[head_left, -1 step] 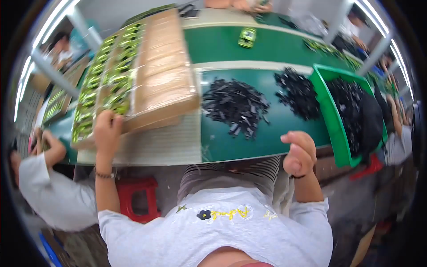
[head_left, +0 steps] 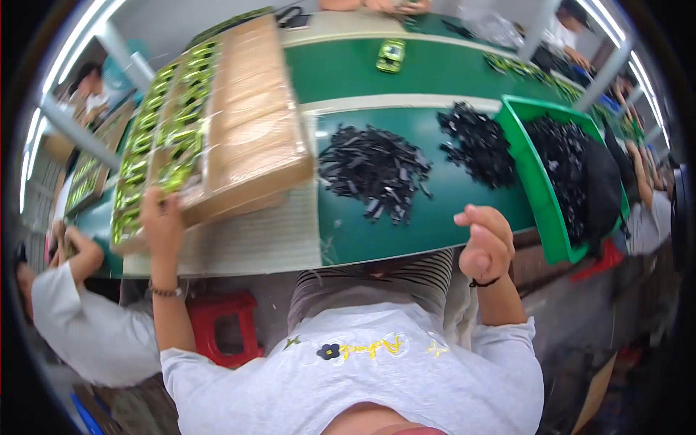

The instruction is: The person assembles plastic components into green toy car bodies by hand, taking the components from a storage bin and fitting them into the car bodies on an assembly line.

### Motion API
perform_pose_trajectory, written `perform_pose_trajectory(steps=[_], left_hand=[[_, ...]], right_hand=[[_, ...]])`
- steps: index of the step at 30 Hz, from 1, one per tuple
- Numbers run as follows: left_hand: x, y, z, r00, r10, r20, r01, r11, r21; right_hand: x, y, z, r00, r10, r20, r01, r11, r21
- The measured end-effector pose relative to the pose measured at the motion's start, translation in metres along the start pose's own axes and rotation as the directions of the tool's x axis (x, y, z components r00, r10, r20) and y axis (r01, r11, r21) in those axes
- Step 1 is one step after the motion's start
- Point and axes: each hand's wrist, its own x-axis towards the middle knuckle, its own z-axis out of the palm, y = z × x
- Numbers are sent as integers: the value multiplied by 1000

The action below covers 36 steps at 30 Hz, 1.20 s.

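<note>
A plastic-wrapped cardboard tray (head_left: 255,119) lies at the left of the table, tilted, its left rows filled with shiny lime-green toy car bodies (head_left: 183,138) and its right section bare. My left hand (head_left: 162,225) is closed at the tray's near wall, its fingers curled over the edge and slightly blurred. Raised off the table's front edge, my right hand (head_left: 487,245) is closed, the fingers curled toward the thumb; whatever may be inside is hidden. The nearest thing to it is a loose pile of small black parts (head_left: 375,170) on the green tabletop.
A second black pile (head_left: 477,145) lies beside a green plastic bin (head_left: 545,196) of black parts with dark cloth over its side. One lime toy car (head_left: 391,55) sits on the far green strip (head_left: 330,69). A red stool (head_left: 226,330) stands below; co-workers sit on both sides.
The whole view has shifted slightly, so the tray and piles appear a little farther left. My left hand sits slightly lower at the tray edge; my right hand keeps its curled pose.
</note>
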Motion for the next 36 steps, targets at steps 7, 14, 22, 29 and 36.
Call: perform_pose_trajectory(steps=[7,14,22,29,36], left_hand=[[-14,193,27,366,894,-259,-878,240,-414],[-31,268,89,905,416,-86,-200,238,-950],[-24,242,107,415,527,742,903,-338,-265],[-24,238,123,401,425,811,916,-211,-342],[-20,232,122,389,416,822,911,-306,-277]], right_hand=[[33,-46,54,178,566,805,-691,-510,512],[27,-39,56,161,765,623,-830,-236,505],[37,25,12,567,784,250,-752,618,-232],[-10,84,-1,510,789,342,-464,587,-663],[-1,86,-2,518,791,325,-491,587,-644]])
